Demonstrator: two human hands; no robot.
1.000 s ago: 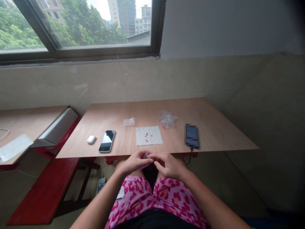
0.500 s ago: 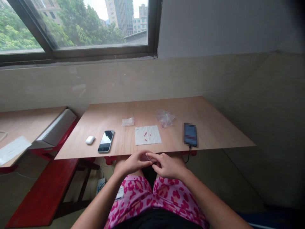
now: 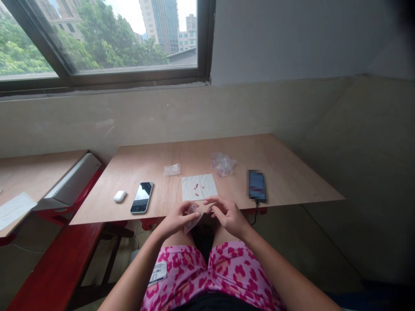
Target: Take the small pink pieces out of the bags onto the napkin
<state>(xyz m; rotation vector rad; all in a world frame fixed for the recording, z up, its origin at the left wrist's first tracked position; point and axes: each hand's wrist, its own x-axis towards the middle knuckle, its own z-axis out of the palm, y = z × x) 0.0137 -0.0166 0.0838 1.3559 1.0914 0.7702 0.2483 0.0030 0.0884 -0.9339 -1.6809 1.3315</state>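
Note:
My left hand (image 3: 178,220) is closed on a small clear plastic bag (image 3: 192,221), pinched between thumb and fingers over my lap at the table's front edge. Just to its right is my right hand (image 3: 228,215), fingers slightly bent and apart, its tips near the bag but not on it; I see nothing in them. Beyond both hands lies a white sheet (image 3: 209,183), bearing several tiny red pieces (image 3: 196,187). A stack of clear bags (image 3: 172,170) sits behind it on the left. Farther right is a loose heap of clear bags (image 3: 223,165) with small reddish bits.
On the wooden table (image 3: 292,181) are a phone (image 3: 142,198), a white earphone case (image 3: 119,196) and, at right, a dark device (image 3: 257,185) with a cable hanging down. A red bench (image 3: 58,268) and another table (image 3: 32,172) stand at left.
My hands have drawn apart; the bag now shows more fully in my left hand. My right hand has moved up and away from it. The view has shifted slightly.

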